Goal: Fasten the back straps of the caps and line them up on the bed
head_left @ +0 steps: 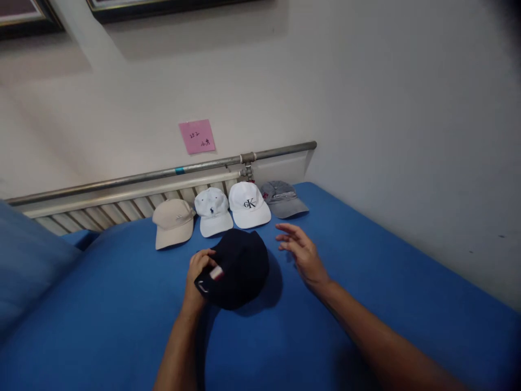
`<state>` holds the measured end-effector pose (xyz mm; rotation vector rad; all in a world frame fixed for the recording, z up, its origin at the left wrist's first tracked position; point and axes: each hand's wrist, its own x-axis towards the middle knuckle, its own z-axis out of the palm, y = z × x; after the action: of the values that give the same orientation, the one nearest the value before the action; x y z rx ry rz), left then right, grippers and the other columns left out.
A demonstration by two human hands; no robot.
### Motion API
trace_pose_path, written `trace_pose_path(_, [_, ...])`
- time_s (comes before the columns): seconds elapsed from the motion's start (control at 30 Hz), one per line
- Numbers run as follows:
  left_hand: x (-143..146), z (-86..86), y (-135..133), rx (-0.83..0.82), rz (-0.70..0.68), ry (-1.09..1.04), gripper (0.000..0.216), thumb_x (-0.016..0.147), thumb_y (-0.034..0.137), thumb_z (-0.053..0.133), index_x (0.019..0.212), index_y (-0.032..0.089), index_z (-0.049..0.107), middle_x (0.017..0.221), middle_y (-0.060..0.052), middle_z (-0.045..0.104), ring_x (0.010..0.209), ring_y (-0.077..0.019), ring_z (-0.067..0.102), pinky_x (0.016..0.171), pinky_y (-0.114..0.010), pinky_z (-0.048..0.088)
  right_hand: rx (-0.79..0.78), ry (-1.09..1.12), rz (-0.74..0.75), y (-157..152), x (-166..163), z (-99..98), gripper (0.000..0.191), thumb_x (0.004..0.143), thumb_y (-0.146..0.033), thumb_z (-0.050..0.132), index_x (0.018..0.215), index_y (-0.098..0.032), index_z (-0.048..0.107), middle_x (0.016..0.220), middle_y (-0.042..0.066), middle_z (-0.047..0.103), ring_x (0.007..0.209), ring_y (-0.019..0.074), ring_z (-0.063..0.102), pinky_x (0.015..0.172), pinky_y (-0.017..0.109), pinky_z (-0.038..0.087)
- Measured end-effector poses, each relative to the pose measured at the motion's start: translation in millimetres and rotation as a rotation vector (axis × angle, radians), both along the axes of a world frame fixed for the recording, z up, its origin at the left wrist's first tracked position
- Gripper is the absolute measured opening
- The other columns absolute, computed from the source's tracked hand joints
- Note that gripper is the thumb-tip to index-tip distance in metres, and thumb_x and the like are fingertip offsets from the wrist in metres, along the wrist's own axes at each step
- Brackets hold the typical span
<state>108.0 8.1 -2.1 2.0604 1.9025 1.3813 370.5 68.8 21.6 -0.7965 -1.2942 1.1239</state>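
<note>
Head view showed the left hand (198,270) gripping a dark cap (240,267) on the blue bed (366,282), the right hand (302,251) spread empty beside it, four caps (248,205) behind.

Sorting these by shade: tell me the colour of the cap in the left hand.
Dark navy cap, nearly black; seen in the head view.

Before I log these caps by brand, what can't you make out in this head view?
- Pink note: writing too small to read.
- Grey cap: front lettering blurred.
- Beige cap: logo too faint.
- Dark cap: front emblem partly covered by left hand.
- Picture frames: cut off by top edge.
- Right hand hovers open, hiding nothing.
</note>
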Motion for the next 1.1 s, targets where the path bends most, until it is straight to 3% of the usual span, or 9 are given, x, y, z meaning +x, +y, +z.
trace_pose_path(0.13, [-1,-2.2,1,0.076,-0.035,0.043,0.007,0.073,0.023,0.059,0.069,0.018,0.059,0.115,-0.013,0.061,0.111,-0.0299,0.052,0.096,-0.049,0.041,0.647,-0.429,0.085,-29,0,23.6,0.051,0.073,-0.013,0.057,0.121,-0.028,0.055,0.132,0.006,0.053,0.121,0.0256,0.047,0.098,0.046,0.038])
trace_pose_path(0.2, [-1,-3.2,2,0.098,-0.031,0.076,0.008,0.077,0.024,0.056,0.076,0.019,0.063,0.122,-0.013,0.058,0.114,-0.0302,0.051,0.096,-0.050,0.040,0.793,-0.576,0.123,-37,-5,27.3,0.049,0.074,-0.008,0.054,0.120,-0.026,0.056,0.129,0.007,0.056,0.122,0.0253,0.046,0.101,0.048,0.034])
trace_pose_path(0.33, [1,9.2,-5,0.126,-0.005,0.040,0.028,0.087,0.020,0.042,0.104,0.021,0.064,0.128,-0.011,0.056,0.122,-0.0260,0.048,0.102,-0.048,0.037,0.778,-0.619,0.097,-37,-12,22.5,0.033,0.079,-0.010,0.052,0.109,-0.022,0.059,0.105,0.006,0.066,0.104,0.0213,0.057,0.095,0.044,0.036])
trace_pose_path(0.47, [15,36.8,-22,0.008,-0.175,-0.058,0.028,0.090,0.027,0.044,0.113,0.023,0.060,0.120,-0.005,0.063,0.121,-0.0230,0.050,0.107,-0.044,0.034,0.716,-0.580,0.084,-33,-16,17.4,0.013,0.084,-0.013,0.051,0.087,-0.021,0.061,0.079,0.001,0.067,0.080,0.0165,0.061,0.084,0.038,0.039])
trace_pose_path(0.57, [27,49.7,-31,-0.195,-0.317,0.003,0.022,0.084,0.032,0.055,0.100,0.022,0.067,0.103,-0.004,0.070,0.116,-0.0262,0.053,0.106,-0.046,0.032,0.662,-0.540,0.061,-34,-18,15.6,0.011,0.084,-0.013,0.052,0.085,-0.020,0.061,0.079,0.002,0.068,0.078,0.0157,0.061,0.081,0.036,0.040])
trace_pose_path(0.63, [30,51.7,-33,-0.318,-0.336,-0.027,0.024,0.079,0.034,0.061,0.096,0.021,0.069,0.097,-0.005,0.070,0.107,-0.0273,0.056,0.097,-0.044,0.040,0.607,-0.516,0.046,-34,-20,13.1,0.012,0.085,-0.014,0.052,0.085,-0.021,0.061,0.080,0.001,0.069,0.077,0.0152,0.062,0.081,0.035,0.041])
trace_pose_path(0.8, [27,49.8,-34,-0.557,-0.407,-0.207,0.025,0.078,0.036,0.062,0.099,0.023,0.070,0.089,-0.003,0.068,0.084,-0.0204,0.059,0.076,-0.033,0.044,0.533,-0.527,0.072,-31,-25,1.7,0.012,0.084,-0.013,0.053,0.085,-0.021,0.062,0.081,0.000,0.069,0.078,0.0144,0.062,0.080,0.034,0.041])
trace_pose_path(0.93, [29,49.4,-34,-0.615,-0.425,-0.280,0.026,0.078,0.033,0.061,0.099,0.022,0.070,0.092,-0.003,0.069,0.086,-0.0204,0.059,0.078,-0.033,0.043,0.568,-0.603,0.011,-35,-27,2.7,0.011,0.084,-0.014,0.054,0.086,-0.021,0.062,0.084,0.001,0.070,0.082,0.0163,0.062,0.081,0.035,0.040])
trace_pose_path(1.1, [38,44.0,-33,-0.543,-0.354,-0.276,0.028,0.079,0.033,0.060,0.103,0.022,0.070,0.101,-0.004,0.071,0.095,-0.0220,0.060,0.086,-0.037,0.043,0.797,-0.687,-0.151,-48,-25,18.0,0.010,0.084,-0.017,0.058,0.092,-0.019,0.063,0.098,0.006,0.068,0.096,0.0201,0.058,0.085,0.037,0.038])
